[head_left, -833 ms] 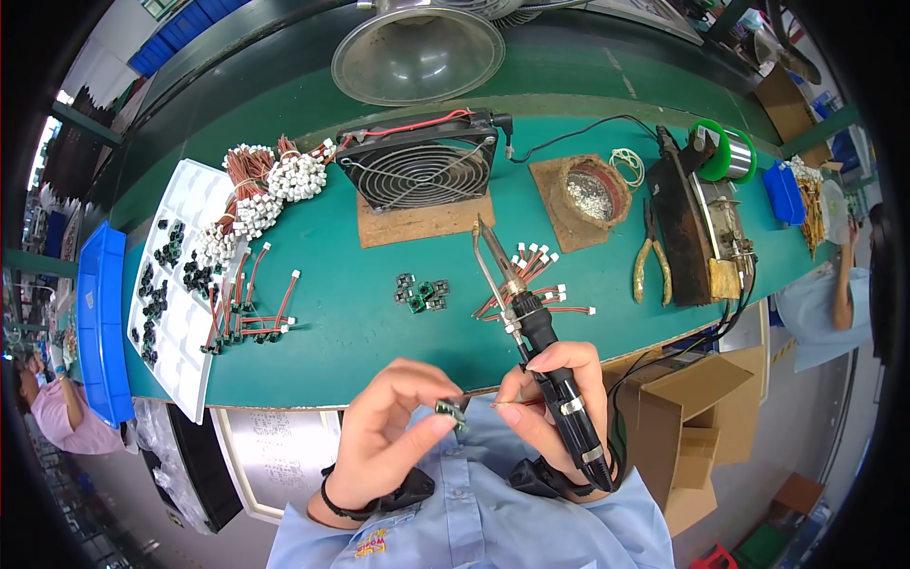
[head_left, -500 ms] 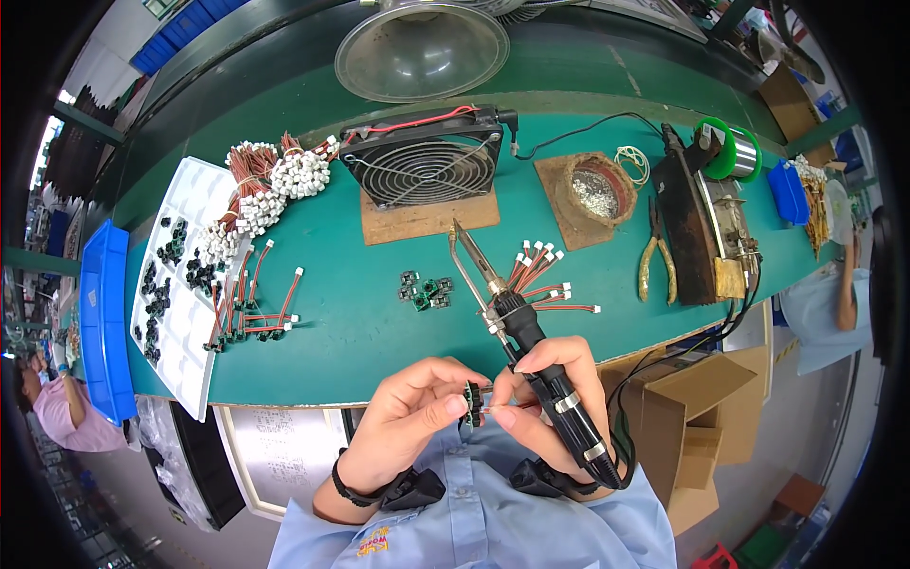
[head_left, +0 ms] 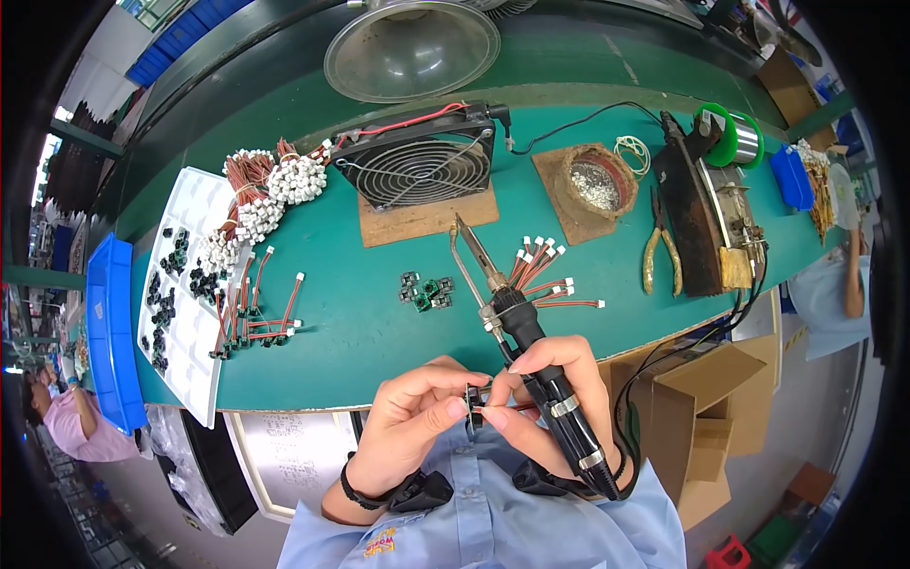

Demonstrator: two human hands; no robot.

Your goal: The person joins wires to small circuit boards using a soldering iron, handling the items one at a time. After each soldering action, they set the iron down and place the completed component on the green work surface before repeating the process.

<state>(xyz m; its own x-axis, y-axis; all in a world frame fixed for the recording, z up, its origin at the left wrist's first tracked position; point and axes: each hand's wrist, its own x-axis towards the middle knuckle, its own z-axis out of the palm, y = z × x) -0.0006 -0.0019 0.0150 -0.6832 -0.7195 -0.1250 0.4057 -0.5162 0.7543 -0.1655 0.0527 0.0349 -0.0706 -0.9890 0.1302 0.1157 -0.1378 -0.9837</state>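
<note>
Between the thumb and fingers of my left hand (head_left: 414,414) is a small circuit board (head_left: 473,406), held on edge near the table's front. My right hand (head_left: 559,398) carries a black soldering iron (head_left: 521,322) with a thin metal tube along it, its tip pointing up and away. The same hand's thumb and fingertips pinch a thin reddish wire (head_left: 517,407) at the board; whether it is joined to the board I cannot tell. Beyond the hands lie several small boards (head_left: 427,291). Loose connector wires (head_left: 542,270) with white plugs lie right of the iron's tip.
A fan (head_left: 417,161) stands behind, left of a solder-scrap bowl (head_left: 597,182). Pliers (head_left: 661,248), an iron stand (head_left: 690,218) and a solder spool (head_left: 739,138) are at right. A white tray (head_left: 194,379) with black parts, wired boards (head_left: 251,327) and wire bundles (head_left: 261,194) sit left.
The view has shifted slightly. My left hand has turned the board a little more edge-on, and my right fingertips stay close to it with the wire. The iron is still held.
</note>
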